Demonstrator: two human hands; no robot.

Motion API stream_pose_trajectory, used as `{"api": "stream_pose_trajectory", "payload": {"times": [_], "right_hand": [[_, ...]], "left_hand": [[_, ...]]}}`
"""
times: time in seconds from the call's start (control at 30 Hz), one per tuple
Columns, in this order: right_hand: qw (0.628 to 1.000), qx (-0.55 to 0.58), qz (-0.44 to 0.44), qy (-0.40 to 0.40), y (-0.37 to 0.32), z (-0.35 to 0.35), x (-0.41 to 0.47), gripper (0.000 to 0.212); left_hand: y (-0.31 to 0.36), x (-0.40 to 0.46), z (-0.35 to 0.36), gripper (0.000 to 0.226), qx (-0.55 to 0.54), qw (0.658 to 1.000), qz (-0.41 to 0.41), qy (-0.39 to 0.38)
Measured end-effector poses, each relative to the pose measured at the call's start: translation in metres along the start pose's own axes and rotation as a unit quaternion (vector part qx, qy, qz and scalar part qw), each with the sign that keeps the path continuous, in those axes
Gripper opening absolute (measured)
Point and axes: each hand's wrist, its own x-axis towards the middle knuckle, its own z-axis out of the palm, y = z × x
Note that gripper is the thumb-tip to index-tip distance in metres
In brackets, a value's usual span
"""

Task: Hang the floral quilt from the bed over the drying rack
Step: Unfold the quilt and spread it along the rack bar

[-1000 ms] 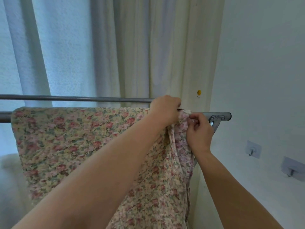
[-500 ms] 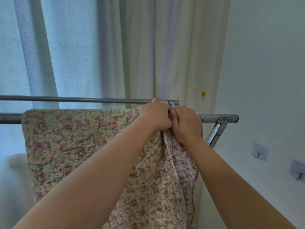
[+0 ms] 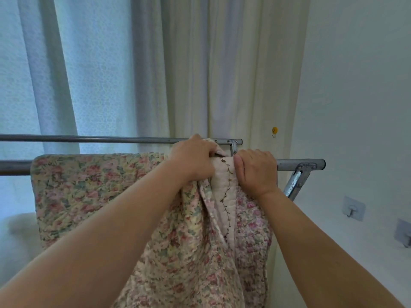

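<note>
The floral quilt [image 3: 95,190] hangs over the near metal bar of the drying rack [image 3: 300,163] and drapes down toward me. Its right part is bunched, and a pale strip of its underside with an embroidered vine shows between my hands. My left hand [image 3: 194,157] grips the bunched quilt at the top of the bar, fingers curled over the fold. My right hand [image 3: 255,171] grips the quilt's right edge on the bar, thumb on the pale strip. The rack's far bar [image 3: 89,138] runs behind, bare.
Pale curtains [image 3: 189,74] hang behind the rack. A white wall [image 3: 355,107] stands at the right with two stick-on hooks [image 3: 353,208] low down and a small yellow hook [image 3: 275,130] near the corner. The rack's angled leg [image 3: 294,183] slopes down at the right end.
My hands came together on the bunched quilt, then spread slightly apart along the bar, exposing the pale embroidered underside between them. The view shifted a little to the left.
</note>
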Motion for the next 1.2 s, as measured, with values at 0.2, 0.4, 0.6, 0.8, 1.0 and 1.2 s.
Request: {"api": "stream_pose_trajectory", "payload": {"times": [0.2, 0.4, 0.6, 0.8, 1.0, 1.2], "right_hand": [[1.0, -0.004, 0.015, -0.009, -0.002, 0.003, 0.002, 0.041], [0.999, -0.003, 0.046, -0.022, -0.011, -0.005, 0.004, 0.04], [0.999, 0.053, 0.002, -0.004, -0.095, -0.002, 0.018, 0.038], [0.998, 0.007, 0.062, -0.001, -0.123, 0.012, 0.02, 0.041], [0.999, -0.015, 0.049, 0.006, -0.119, 0.015, 0.019, 0.042], [0.999, -0.026, 0.036, 0.006, -0.116, 0.017, 0.02, 0.043]], "left_hand": [[-0.048, -0.025, -0.023, 0.016, 0.015, 0.998, -0.062, 0.02], [-0.05, -0.043, -0.024, 0.053, 0.095, 0.987, -0.091, -0.087], [-0.047, -0.049, -0.013, 0.045, 0.105, 0.99, -0.093, 0.004], [-0.062, -0.05, -0.017, 0.045, 0.07, 0.996, -0.045, 0.014], [-0.07, -0.046, -0.02, 0.048, 0.066, 0.998, -0.004, -0.002], [-0.09, -0.045, -0.031, 0.039, 0.037, 0.999, 0.001, 0.0]]}}
